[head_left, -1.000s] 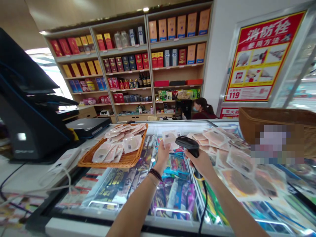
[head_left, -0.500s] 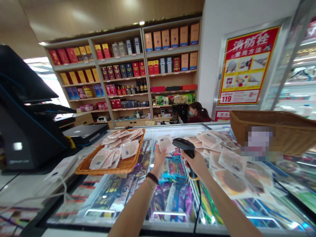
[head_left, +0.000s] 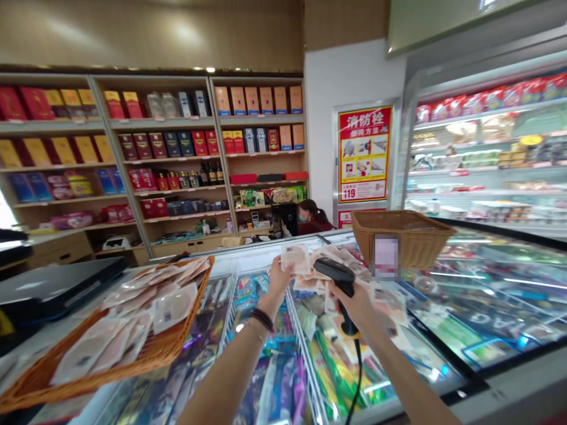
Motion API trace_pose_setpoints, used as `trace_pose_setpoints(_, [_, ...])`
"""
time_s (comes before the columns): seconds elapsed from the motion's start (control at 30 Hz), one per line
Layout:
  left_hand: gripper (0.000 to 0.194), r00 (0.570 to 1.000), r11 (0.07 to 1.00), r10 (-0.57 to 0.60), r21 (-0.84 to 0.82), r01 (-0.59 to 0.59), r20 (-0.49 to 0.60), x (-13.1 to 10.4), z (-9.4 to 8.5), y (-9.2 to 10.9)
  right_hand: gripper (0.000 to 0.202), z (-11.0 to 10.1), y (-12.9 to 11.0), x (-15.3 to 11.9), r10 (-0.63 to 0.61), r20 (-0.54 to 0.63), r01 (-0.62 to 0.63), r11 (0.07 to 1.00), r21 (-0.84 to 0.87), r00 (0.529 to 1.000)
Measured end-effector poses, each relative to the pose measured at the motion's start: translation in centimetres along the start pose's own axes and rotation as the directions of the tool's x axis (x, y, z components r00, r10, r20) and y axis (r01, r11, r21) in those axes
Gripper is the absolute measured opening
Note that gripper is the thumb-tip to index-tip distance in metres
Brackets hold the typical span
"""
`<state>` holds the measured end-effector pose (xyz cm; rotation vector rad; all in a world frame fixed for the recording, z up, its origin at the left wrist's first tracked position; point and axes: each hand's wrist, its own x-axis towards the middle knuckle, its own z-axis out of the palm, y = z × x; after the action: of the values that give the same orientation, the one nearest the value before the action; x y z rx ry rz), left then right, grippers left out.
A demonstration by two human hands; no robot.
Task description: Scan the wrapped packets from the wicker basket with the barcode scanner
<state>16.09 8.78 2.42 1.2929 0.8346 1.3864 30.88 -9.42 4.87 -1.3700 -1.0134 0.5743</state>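
My left hand [head_left: 277, 280], with a dark bead bracelet at the wrist, pinches a flat, clear-wrapped packet [head_left: 296, 256] by its lower left edge. A small dark printed patch shows on that packet. In my right hand [head_left: 357, 302] is a black barcode scanner [head_left: 333, 271], its head pointing left at the packet, a small gap between them. The scanner's cord [head_left: 358, 378] hangs down toward me. Similar packets [head_left: 392, 300] lie spread on the freezer glass behind and beside my right hand. More packets [head_left: 175, 306] rest in an orange wicker tray [head_left: 146, 361] at left.
Below my arms, a glass-topped freezer [head_left: 469, 307] holds colourful wrapped goods in wire compartments. A brown wicker basket [head_left: 411, 233] stands on it at right. A flat black device [head_left: 62, 286] sits at far left. Beyond the freezer, a person [head_left: 314, 217] is near the shelves [head_left: 261, 141].
The view has turned to the right, so the tray and shelves sit further left. Both hands still hold the packet and scanner, now over the spread packets' side.
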Motion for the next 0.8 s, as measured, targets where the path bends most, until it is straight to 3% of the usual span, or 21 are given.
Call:
trace_pose_setpoints(0.1, [0.05,0.997,1.0,0.004,0.012,-0.005,0.078,0.2,4.1,-0.1,0.047,-1.8,0.3,-0.3,0.027,-0.045,-0.027,1.0,-0.001,0.999])
trace_pose_setpoints(0.17, [0.054,0.991,0.999,-0.035,-0.02,0.038,0.126,0.0,5.8,-0.3,0.047,-2.5,0.6,-0.5,0.041,-0.051,-0.041,0.999,-0.004,0.998])
trace_pose_setpoints(0.23, [0.058,0.987,0.997,-0.053,-0.053,0.062,0.152,-0.3,6.4,-0.4,0.046,-2.9,0.8,-0.7,0.054,-0.062,-0.055,0.998,-0.012,0.997])
trace_pose_setpoints(0.3, [0.055,0.99,0.998,-0.009,-0.059,0.018,0.143,-0.7,5.6,-0.2,0.046,-2.9,1.0,-0.7,0.056,-0.067,-0.057,0.998,-0.016,0.996])
trace_pose_setpoints(0.4, [0.044,0.992,0.996,0.084,-0.002,-0.084,0.095,-1.2,2.6,0.5,0.046,-1.9,0.7,-0.7,0.032,-0.069,-0.034,0.999,-0.014,0.997])
trace_pose_setpoints(0.5, [0.034,0.992,0.988,0.119,0.091,-0.122,0.04,-1.5,-1.7,1.9,0.045,0.1,0.1,-0.5,-0.003,-0.023,0.003,1.0,-0.007,1.0])
trace_pose_setpoints(0.8, [0.015,0.944,0.876,0.295,0.436,-0.205,-0.147,-3.2,-18.6,7.4,0.048,9.6,-1.3,0.2,-0.074,0.239,0.059,0.996,0.072,0.968])
